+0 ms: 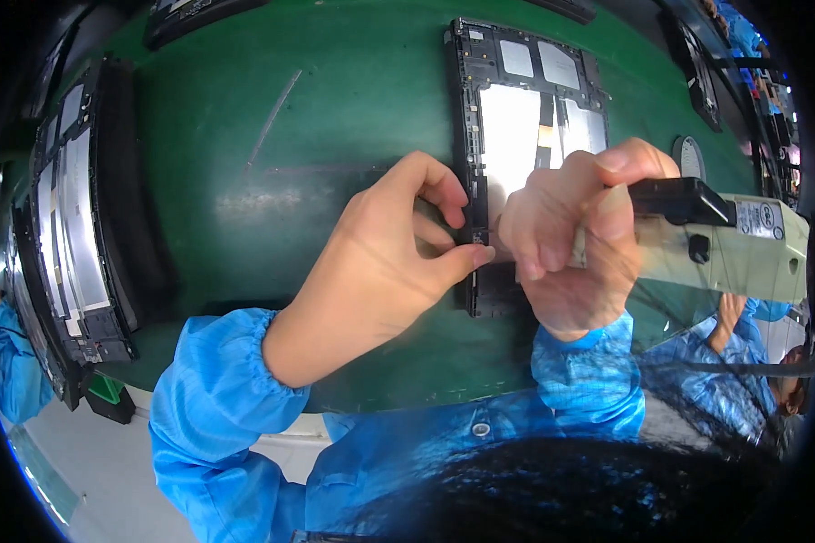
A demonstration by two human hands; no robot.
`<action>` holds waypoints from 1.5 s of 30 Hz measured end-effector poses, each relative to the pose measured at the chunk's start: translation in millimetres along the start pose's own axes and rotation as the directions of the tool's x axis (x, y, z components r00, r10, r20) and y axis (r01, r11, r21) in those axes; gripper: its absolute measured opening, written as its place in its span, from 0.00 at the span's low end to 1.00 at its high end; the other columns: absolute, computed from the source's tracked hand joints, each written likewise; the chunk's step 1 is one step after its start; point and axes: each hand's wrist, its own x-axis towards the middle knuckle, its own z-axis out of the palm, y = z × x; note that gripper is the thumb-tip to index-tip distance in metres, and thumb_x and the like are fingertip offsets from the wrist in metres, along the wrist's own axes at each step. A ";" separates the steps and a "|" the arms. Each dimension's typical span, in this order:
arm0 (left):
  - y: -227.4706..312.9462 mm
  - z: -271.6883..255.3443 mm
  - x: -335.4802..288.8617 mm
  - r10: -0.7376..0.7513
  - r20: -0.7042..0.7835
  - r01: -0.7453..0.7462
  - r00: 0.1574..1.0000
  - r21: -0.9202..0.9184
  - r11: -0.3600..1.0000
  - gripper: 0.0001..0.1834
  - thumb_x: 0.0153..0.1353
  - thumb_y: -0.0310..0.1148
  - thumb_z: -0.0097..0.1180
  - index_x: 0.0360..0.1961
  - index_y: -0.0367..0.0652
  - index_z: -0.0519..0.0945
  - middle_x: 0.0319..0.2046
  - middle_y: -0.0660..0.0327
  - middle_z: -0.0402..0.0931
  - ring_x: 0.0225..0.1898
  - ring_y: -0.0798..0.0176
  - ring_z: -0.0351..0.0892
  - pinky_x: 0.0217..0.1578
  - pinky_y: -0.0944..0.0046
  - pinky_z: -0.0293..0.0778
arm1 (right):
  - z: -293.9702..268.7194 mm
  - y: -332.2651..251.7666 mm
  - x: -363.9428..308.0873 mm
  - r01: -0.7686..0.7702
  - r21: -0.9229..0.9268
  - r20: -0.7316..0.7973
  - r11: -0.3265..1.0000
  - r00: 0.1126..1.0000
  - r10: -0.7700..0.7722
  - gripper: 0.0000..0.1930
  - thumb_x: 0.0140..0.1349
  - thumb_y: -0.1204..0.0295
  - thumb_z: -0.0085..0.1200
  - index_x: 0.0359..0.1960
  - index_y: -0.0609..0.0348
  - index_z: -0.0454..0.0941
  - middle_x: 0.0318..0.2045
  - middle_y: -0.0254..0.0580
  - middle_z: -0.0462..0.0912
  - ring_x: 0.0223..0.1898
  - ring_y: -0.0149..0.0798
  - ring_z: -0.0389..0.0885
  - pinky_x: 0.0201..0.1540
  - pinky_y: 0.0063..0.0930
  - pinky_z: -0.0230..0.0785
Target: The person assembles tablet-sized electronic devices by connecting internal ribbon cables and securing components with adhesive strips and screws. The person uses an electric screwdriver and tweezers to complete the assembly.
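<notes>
A: From the head view, where is the opened tablet (512, 118)?
B: Right of centre, reaching to the upper edge, on the green worktop (217, 118), its silver panels facing up.
A: And the left grip?
B: The left hand (371, 244) is half curled, a gap between thumb and forefinger; the thumb tip is at the tablet's lower left edge. I can't tell whether it pinches anything.
A: The right?
B: The right hand (575, 240) is blurred and curled over the tablet's lower right, overlapping a beige device (743, 253). Whether it holds anything, I can't tell.
A: Which step, then?
B: Probably close work on that lower end. I'd judge the next move calls for a steady left hand and careful fingertips, sparing the exposed parts.
</notes>
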 end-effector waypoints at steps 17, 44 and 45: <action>-0.9 4.2 8.9 0.127 -0.062 -0.124 0.990 0.041 0.991 0.21 0.51 0.18 0.69 0.44 0.36 0.73 0.38 0.59 0.75 0.36 0.68 0.81 0.36 0.68 0.78 | 17.3 1.2 14.4 0.013 -0.117 0.102 0.993 0.995 -0.001 0.07 0.59 0.80 0.59 0.33 0.58 0.73 0.23 0.34 0.74 0.18 0.27 0.70 0.20 0.24 0.63; 3.1 11.8 5.8 -0.083 -0.138 0.072 0.987 -0.089 0.993 0.46 0.52 0.13 0.67 0.71 0.37 0.60 0.37 0.61 0.72 0.34 0.70 0.83 0.38 0.73 0.82 | -187.5 -1.4 -10.4 0.269 0.050 -0.503 0.962 0.838 -0.209 0.14 0.64 0.81 0.55 0.50 0.64 0.70 0.20 0.35 0.68 0.15 0.25 0.62 0.16 0.23 0.56; 2.4 11.1 4.8 -0.087 -0.138 0.075 0.987 -0.089 0.993 0.46 0.52 0.13 0.67 0.71 0.37 0.60 0.37 0.61 0.72 0.34 0.70 0.83 0.38 0.73 0.82 | -185.4 -1.1 -10.4 0.266 0.051 -0.505 0.963 0.839 -0.205 0.14 0.64 0.81 0.55 0.50 0.64 0.70 0.20 0.35 0.68 0.15 0.25 0.62 0.16 0.23 0.56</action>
